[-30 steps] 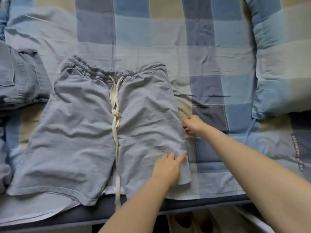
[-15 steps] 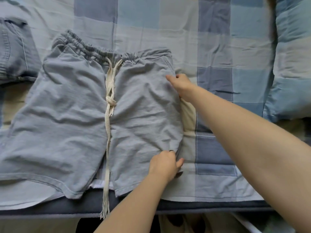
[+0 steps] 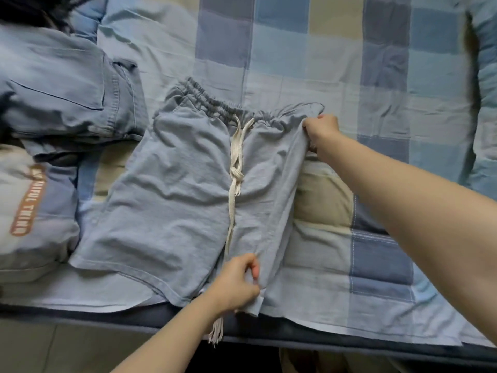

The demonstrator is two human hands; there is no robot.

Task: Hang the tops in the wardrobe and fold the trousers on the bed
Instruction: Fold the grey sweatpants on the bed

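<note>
Light grey-blue shorts [image 3: 172,189] with an elastic waistband and a knotted cream drawstring [image 3: 236,173] lie front up on the checked bed sheet [image 3: 336,76]. My right hand [image 3: 321,129] grips the waistband's right corner. My left hand [image 3: 236,284] pinches the hem of the right leg near the bed's front edge. Between the two hands the right side of the shorts is lifted off the sheet and drawn in toward the drawstring.
Folded blue denim trousers [image 3: 67,95] lie to the left of the shorts. A pale pillow with brown lettering [image 3: 27,211] sits at the near left. A checked pillow [image 3: 486,103] is at the right. The bed's dark front edge [image 3: 349,337] runs below, floor beneath.
My right hand moved up the shorts' right side to the waistband corner and took hold. My left hand closed on the hem. The right side has lifted and shifted left.
</note>
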